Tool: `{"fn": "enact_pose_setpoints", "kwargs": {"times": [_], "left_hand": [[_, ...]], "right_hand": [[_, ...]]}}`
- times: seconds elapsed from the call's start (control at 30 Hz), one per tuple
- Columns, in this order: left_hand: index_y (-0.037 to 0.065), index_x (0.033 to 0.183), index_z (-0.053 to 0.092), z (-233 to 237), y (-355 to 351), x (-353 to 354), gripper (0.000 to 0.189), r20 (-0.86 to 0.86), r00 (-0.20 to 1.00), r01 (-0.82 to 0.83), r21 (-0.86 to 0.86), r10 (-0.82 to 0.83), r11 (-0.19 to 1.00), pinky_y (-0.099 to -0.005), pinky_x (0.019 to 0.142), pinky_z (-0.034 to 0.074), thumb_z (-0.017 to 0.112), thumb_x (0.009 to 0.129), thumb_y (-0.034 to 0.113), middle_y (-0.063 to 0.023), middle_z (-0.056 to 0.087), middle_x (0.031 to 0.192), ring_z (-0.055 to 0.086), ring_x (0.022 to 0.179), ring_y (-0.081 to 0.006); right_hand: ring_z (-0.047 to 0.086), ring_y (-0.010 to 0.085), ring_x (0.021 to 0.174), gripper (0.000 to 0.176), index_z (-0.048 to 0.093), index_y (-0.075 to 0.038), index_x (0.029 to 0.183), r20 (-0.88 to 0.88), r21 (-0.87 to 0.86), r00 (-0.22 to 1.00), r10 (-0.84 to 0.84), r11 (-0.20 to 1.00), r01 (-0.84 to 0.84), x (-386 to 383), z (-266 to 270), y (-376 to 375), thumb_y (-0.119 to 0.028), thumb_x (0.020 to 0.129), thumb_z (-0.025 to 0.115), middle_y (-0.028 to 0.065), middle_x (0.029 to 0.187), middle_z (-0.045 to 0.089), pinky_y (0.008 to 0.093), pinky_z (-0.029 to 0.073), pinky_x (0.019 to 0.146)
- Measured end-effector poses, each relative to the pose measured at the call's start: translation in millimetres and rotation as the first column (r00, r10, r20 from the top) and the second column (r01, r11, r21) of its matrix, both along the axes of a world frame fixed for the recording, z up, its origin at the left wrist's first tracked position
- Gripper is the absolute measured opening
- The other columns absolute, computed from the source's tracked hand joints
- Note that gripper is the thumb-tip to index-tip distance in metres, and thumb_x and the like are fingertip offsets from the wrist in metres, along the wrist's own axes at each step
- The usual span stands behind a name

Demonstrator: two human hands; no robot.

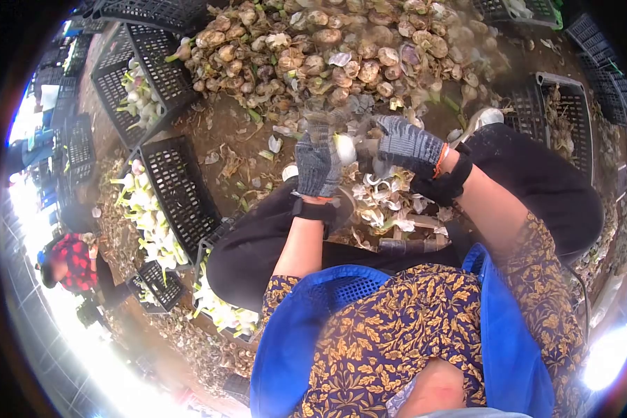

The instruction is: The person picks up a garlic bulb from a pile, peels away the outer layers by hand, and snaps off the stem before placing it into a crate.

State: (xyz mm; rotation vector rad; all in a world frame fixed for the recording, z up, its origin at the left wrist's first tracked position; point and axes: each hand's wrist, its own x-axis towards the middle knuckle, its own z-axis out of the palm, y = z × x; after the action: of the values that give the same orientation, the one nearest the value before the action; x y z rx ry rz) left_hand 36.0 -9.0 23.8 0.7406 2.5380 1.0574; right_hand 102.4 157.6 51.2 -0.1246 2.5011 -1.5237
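Both my hands wear grey knit gloves. My left hand (318,164) grips a white peeled bulb (345,148), which shows at the glove's right edge. My right hand (405,143) is closed against the same bulb from the right; what it pinches is blurred. Under my hands, between my knees, lies a heap of white peelings and husks (390,205). A large pile of brown unpeeled bulbs (327,49) covers the ground just beyond my hands.
Black plastic crates (181,188) with white peeled bulbs (146,223) stand at my left; another crate (564,118) stands at the right. A person in a red checked top (73,261) sits at the far left. Husks litter the dirt floor.
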Motion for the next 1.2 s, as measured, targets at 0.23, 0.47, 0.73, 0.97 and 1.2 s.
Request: {"fn": "enact_pose_setpoints", "kwargs": {"times": [0.23, 0.47, 0.73, 0.97, 1.2], "left_hand": [[0.005, 0.101, 0.056, -4, 4, 2, 0.024, -0.288, 0.958, 0.097, 0.266, -0.017, 0.959, -0.0330, 0.060, 0.046, 0.051, 0.080, 0.016, -0.0137, 0.060, 0.082, 0.058, 0.069, -0.0259], [0.003, 0.107, 0.051, -5, 1, 2, 0.033, 0.350, 0.928, -0.228, 0.256, 0.129, 0.940, -0.0344, 0.057, 0.045, 0.060, 0.076, 0.013, -0.0132, 0.058, 0.083, 0.058, 0.069, -0.0231], [0.001, 0.100, 0.053, 4, 16, -2, 0.033, 0.600, 0.780, -0.490, 0.407, 0.179, 0.771, -0.0262, 0.064, 0.047, 0.054, 0.084, 0.029, -0.0056, 0.058, 0.085, 0.056, 0.073, -0.0120], [0.006, 0.099, 0.052, 0, 11, -16, 0.021, 0.954, 0.297, -0.886, 0.263, 0.031, 0.381, -0.0309, 0.064, 0.051, 0.049, 0.084, 0.022, -0.0093, 0.059, 0.088, 0.059, 0.076, -0.0192], [0.003, 0.116, 0.044, -35, 1, -8, 0.035, 0.126, 0.942, -0.336, 0.363, 0.311, 0.869, -0.0333, 0.076, 0.048, 0.042, 0.089, 0.024, -0.0121, 0.053, 0.107, 0.055, 0.092, -0.0234]], "right_hand": [[0.054, 0.0208, 0.057, 0.038, 0.060, 0.002, 0.077, 0.391, -0.106, 0.892, -0.225, 0.952, 0.286, 2, 3, -8, -0.036, 0.071, 0.058, 0.0127, 0.062, 0.057, 0.0325, 0.043, 0.055], [0.057, 0.0327, 0.078, 0.042, 0.054, 0.005, 0.092, 0.107, 0.076, 0.930, -0.352, 0.935, 0.345, 8, -25, -6, -0.030, 0.068, 0.059, 0.0223, 0.077, 0.058, 0.0390, 0.044, 0.068], [0.052, 0.0134, 0.065, 0.027, 0.051, -0.002, 0.097, 0.209, -0.329, 0.740, -0.640, 0.666, 0.669, 8, -4, -12, -0.011, 0.072, 0.056, 0.0080, 0.081, 0.056, 0.0271, 0.044, 0.059], [0.056, 0.0148, 0.067, 0.025, 0.054, -0.001, 0.097, 0.159, -0.170, 0.878, -0.451, 0.864, 0.475, 3, -10, 13, -0.019, 0.081, 0.049, 0.0090, 0.073, 0.058, 0.0238, 0.043, 0.058], [0.057, 0.0228, 0.075, 0.034, 0.056, -0.005, 0.105, 0.525, -0.216, 0.803, -0.281, 0.869, 0.445, 1, -33, -4, -0.023, 0.076, 0.060, 0.0117, 0.089, 0.061, 0.0325, 0.045, 0.073]]}}
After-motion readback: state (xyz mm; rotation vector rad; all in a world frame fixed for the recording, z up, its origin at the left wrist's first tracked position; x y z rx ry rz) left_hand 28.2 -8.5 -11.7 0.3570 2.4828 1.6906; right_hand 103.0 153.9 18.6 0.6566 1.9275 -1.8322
